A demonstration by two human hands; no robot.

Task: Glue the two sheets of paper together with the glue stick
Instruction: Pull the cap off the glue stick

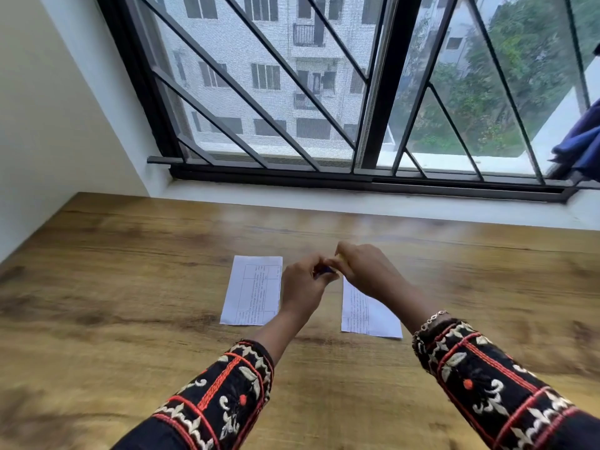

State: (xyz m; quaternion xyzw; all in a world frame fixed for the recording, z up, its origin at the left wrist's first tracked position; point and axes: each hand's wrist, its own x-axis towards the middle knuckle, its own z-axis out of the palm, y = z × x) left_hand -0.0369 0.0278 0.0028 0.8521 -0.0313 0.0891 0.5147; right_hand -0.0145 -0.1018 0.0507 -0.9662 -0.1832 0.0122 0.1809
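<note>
Two printed white sheets lie flat on the wooden table point(130, 287). The left sheet point(251, 290) is fully visible. My right forearm partly covers the right sheet point(367, 315). Above the gap between them, my left hand point(302, 284) and my right hand point(363, 271) meet. Both curl around a small dark blue glue stick point(324, 271), of which only a sliver shows between the fingers. The picture is blurred there, so I cannot tell whether its cap is on.
A barred window point(324, 92) with a white sill runs along the table's far edge. A white wall closes the left side. Blue cloth point(581, 147) hangs at the far right by the window.
</note>
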